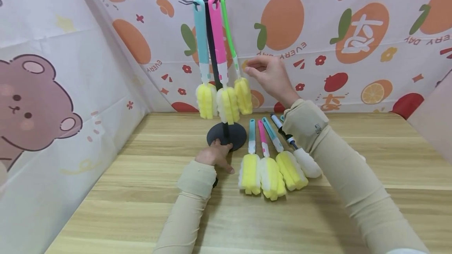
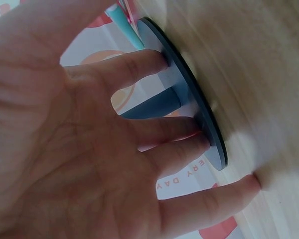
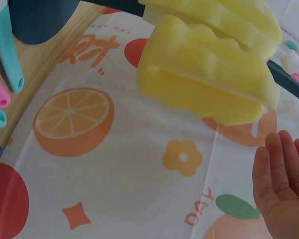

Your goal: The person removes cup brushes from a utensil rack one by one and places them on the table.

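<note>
My left hand (image 1: 215, 155) rests spread fingers on the round base (image 1: 238, 135) of a black stand. The left wrist view shows its fingertips on the disc (image 2: 152, 37) and one fingertip on the table. From the stand's top hooks hang three sponge brushes: a teal-handled brush (image 1: 202, 30), a pink-handled brush (image 1: 218, 30) and a green-handled brush (image 1: 229, 36). Just right of the green one, my right hand (image 1: 272, 75) is raised with nothing in it, fingers slightly bent. A yellow sponge head (image 3: 209, 74) hangs in front of that hand in the right wrist view.
Right of the base lie a teal brush (image 1: 252, 136), a pink brush (image 1: 263, 136), another teal brush (image 1: 272, 132) and a white-headed brush (image 1: 307, 164), partly behind the right sleeve. The wooden table (image 1: 141, 191) meets a fruit-printed cloth (image 1: 353, 89) behind.
</note>
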### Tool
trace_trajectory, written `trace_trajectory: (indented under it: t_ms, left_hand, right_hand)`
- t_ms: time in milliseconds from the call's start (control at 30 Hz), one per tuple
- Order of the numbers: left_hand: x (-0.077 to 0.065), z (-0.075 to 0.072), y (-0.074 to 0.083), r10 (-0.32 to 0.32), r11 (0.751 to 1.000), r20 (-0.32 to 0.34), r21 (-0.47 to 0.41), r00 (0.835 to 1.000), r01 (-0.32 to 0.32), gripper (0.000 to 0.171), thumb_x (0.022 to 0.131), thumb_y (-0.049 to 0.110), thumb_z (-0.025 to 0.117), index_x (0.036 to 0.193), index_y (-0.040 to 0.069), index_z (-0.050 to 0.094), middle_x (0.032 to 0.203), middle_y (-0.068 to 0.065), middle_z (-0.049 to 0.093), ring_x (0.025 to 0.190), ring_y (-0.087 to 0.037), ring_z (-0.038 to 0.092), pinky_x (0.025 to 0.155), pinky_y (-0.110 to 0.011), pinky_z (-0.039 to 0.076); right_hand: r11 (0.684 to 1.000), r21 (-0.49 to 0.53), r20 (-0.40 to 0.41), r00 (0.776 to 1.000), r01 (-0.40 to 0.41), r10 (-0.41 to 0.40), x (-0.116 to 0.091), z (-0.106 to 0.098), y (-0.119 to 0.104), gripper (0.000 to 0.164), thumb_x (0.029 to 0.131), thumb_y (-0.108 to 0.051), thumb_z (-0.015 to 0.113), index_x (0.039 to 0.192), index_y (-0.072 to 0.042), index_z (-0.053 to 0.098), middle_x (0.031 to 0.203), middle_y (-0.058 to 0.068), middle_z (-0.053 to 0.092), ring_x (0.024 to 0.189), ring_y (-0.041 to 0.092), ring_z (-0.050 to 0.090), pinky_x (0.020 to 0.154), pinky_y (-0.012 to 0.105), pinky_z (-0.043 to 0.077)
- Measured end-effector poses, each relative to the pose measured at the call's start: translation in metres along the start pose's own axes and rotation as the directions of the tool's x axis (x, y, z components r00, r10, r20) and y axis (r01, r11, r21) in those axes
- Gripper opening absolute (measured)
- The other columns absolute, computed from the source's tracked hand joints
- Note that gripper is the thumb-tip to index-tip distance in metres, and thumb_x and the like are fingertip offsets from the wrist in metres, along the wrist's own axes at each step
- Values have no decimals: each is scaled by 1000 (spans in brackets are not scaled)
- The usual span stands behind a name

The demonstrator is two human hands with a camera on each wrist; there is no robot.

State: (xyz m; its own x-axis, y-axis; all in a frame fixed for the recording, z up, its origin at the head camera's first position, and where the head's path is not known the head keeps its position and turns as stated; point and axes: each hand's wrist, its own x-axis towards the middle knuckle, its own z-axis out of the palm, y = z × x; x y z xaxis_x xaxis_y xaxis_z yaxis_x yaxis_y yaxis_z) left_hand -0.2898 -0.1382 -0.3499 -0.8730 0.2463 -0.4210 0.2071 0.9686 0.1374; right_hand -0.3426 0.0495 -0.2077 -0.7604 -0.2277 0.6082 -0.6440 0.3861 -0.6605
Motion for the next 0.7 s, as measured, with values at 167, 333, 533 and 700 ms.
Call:
trace_trajectory:
  t_ms: [167,333,533,700]
  left_hand:
    - [1,0,1,-8,1000,-2,9,1000,8,90,71,45,73,142,17,26,143,-29,13,129,-39,11,95,-56,33]
    - [1,0,1,-10,1000,0,12,1000,10,90,70,45,73,142,17,27,143,-29,13,129,-39,11,94,-57,33]
    - [0,0,2,-9,1000,3,-1,1000,9,91,71,45,73,143,17,26,143,-29,12,129,-39,11,94,-57,32]
    - [0,1,2,-5,1000,-3,0,1000,5,91,70,45,73,143,16,26,143,-29,12,129,-39,11,95,-56,32]
  right_hand:
    - [1000,15,14,1000,-10,10,3,6,-1,25,84,-15,64,106,-4,63,101,6,64,86,9,56,81,27,47]
    - [998,44,51,998,-34,31,5,14,-4,34,84,-15,64,116,-5,58,109,8,62,92,9,55,84,26,46]
    - [996,49,77,995,-74,70,4,23,-8,45,85,-16,63,127,-9,48,118,7,57,99,10,53,87,28,45]
    - [994,45,67,993,-104,100,7,31,-6,51,86,-20,62,132,-11,42,110,6,61,95,8,53,84,30,46]
